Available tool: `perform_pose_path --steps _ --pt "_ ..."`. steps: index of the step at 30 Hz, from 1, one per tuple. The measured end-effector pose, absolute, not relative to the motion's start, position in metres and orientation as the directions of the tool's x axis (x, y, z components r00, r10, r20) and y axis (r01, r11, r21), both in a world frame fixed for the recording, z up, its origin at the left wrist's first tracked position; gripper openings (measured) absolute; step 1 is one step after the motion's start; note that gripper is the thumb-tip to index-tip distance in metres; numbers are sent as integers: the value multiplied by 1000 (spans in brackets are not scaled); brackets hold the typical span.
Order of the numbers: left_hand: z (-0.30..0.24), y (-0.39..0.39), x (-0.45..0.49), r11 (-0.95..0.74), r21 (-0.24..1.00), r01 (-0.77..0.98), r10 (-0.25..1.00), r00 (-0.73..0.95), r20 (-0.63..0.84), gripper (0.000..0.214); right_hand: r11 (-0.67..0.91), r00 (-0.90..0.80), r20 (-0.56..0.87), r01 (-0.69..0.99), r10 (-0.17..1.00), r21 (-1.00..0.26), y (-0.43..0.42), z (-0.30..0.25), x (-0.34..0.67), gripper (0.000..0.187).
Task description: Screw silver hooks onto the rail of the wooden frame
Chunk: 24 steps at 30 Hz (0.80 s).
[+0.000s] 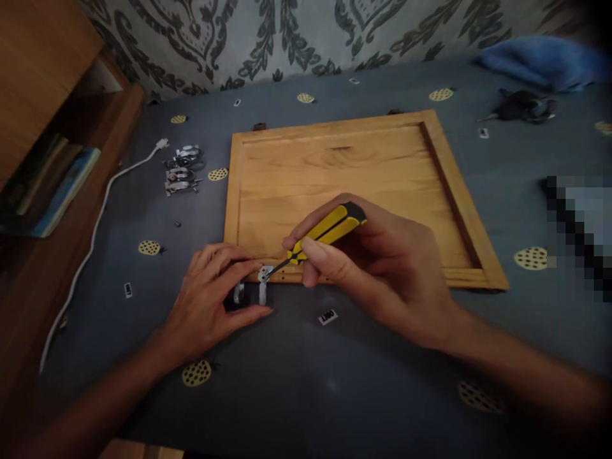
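My right hand [387, 268] grips a screwdriver [329, 231] with a yellow and black handle. Its shaft slants down to the left, and the tip meets a small curved metal fitting [263, 284] at the near edge of a framed wooden panel [344, 185]. Around that fitting my left hand [213, 293] is closed, its fingers on the panel's edge and its thumb below the metal. Part of the fitting is hidden by the left fingers. A few small dark holes show along the near edge, right of the screwdriver tip.
Several similar metal fittings [184, 171] lie left of the panel, with a small screw [178, 224] nearby. A white cable [108, 191] runs along the wooden shelf unit [108, 121] with books. At the right are a dark tool-like object [523, 105] and a blue cloth [549, 60].
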State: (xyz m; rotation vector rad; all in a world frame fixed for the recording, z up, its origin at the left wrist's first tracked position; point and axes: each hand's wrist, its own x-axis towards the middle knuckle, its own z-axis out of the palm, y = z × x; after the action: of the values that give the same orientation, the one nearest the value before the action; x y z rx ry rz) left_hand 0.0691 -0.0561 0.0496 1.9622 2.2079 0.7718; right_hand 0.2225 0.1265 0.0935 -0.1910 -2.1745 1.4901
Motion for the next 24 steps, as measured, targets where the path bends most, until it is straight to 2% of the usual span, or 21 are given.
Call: perform_pose_path --steps 7,16,24 --pt "50 -57 70 68 442 895 950 -194 245 39 566 -901 309 -89 305 -819 128 100 228 10" --pt "51 -56 70 64 448 892 952 -189 241 36 570 -898 323 -103 299 -815 129 99 231 3" --pt "51 -56 70 65 433 899 952 -185 242 36 583 -896 333 -108 293 -805 129 98 230 6"
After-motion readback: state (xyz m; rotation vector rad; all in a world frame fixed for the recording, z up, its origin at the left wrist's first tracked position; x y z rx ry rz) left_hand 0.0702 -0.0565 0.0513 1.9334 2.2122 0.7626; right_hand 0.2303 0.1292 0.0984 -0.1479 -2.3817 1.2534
